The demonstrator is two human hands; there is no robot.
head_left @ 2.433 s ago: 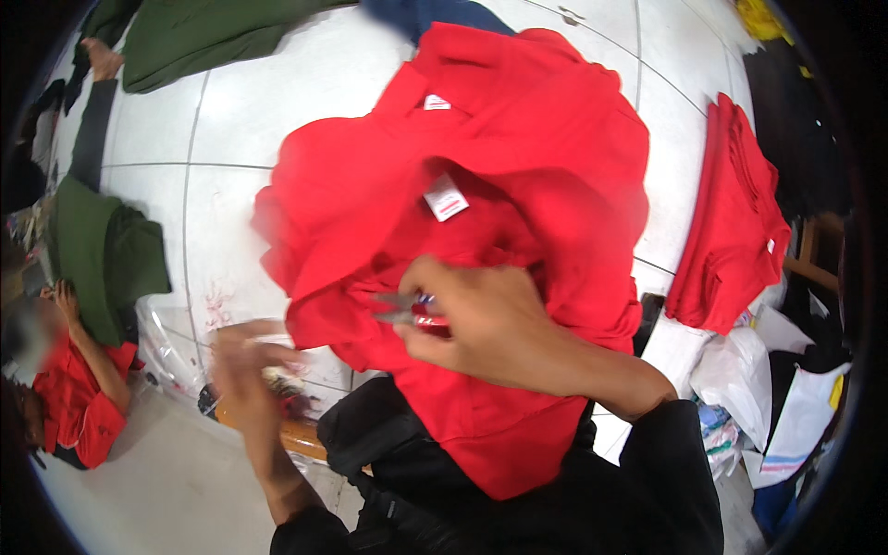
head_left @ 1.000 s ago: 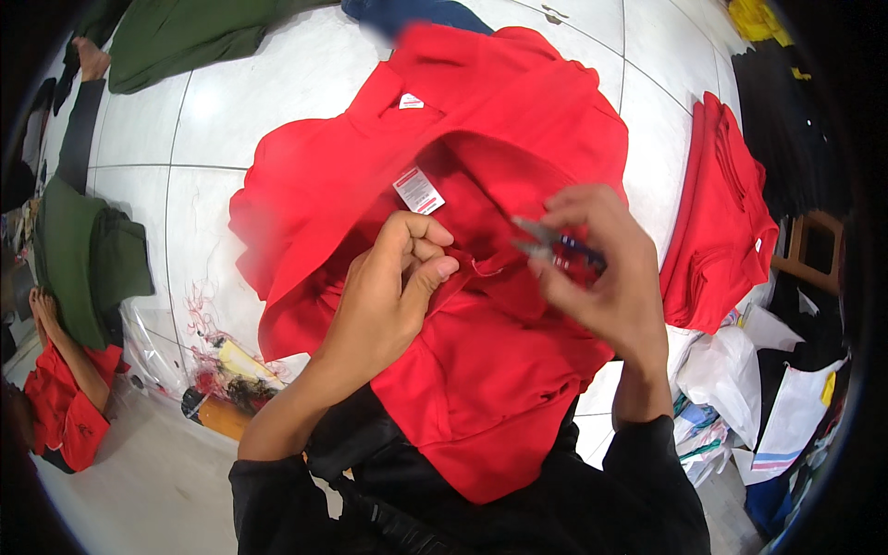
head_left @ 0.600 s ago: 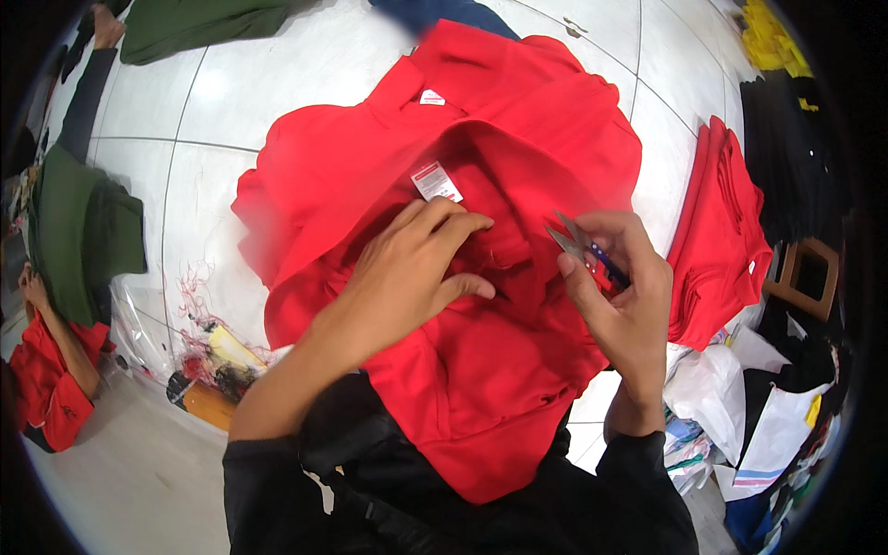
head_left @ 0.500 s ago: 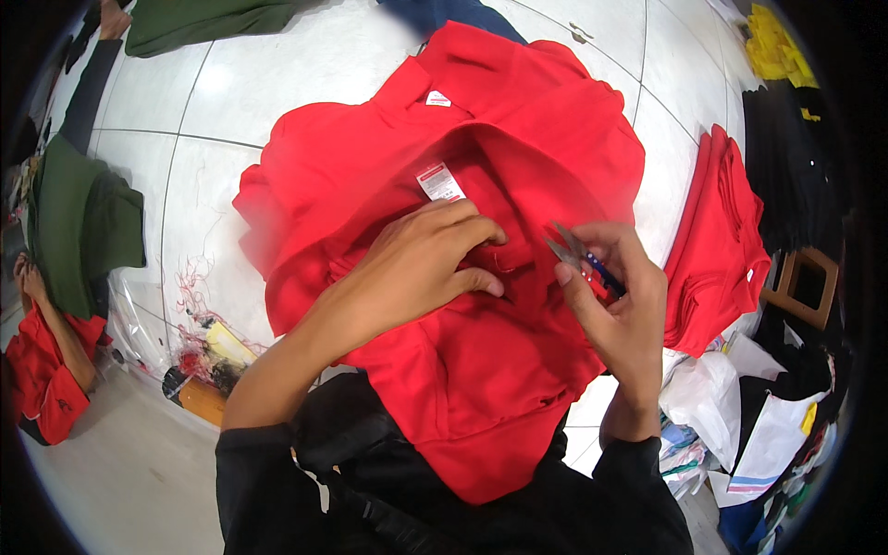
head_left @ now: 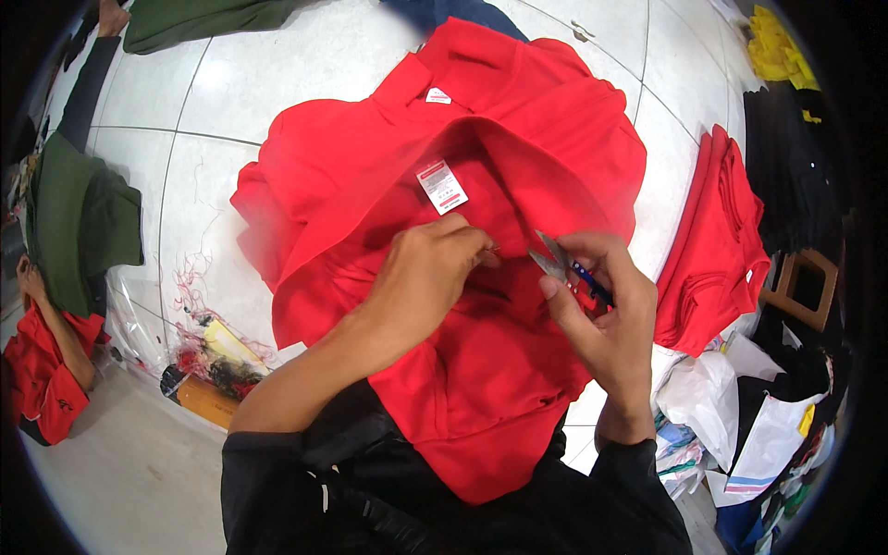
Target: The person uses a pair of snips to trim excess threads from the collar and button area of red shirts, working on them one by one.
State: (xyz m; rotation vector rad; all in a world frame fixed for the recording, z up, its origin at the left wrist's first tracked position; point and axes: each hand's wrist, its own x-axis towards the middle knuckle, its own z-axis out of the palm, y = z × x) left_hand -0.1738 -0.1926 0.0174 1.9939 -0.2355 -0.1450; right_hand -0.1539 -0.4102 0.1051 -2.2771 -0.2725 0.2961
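Note:
A red garment [head_left: 462,388] with a small neck label lies spread over my lap and the white tiles, its wide opening turned towards me. Inside it a white care label [head_left: 441,188] shows. My left hand [head_left: 430,273] is over the opening, just below that label, fingertips pinched together. What lies between them is too small to make out. In my right hand [head_left: 615,296] I hold thread snips [head_left: 564,264] with a blue and red handle, their blades parted and pointing towards my left fingertips, not touching them.
Folded red garments [head_left: 717,250] are stacked at the right, beside dark cloth [head_left: 786,166] and plastic bags [head_left: 708,398]. Loose threads [head_left: 194,287] and an orange-brown object [head_left: 203,398] lie at the left. Another person's hand [head_left: 32,277] is at the far left, near green cloth [head_left: 83,213].
My left hand has drawn down and slightly left, its fingers closing to a pinch and baring more of the care label. The right hand with the snips has shifted slightly left.

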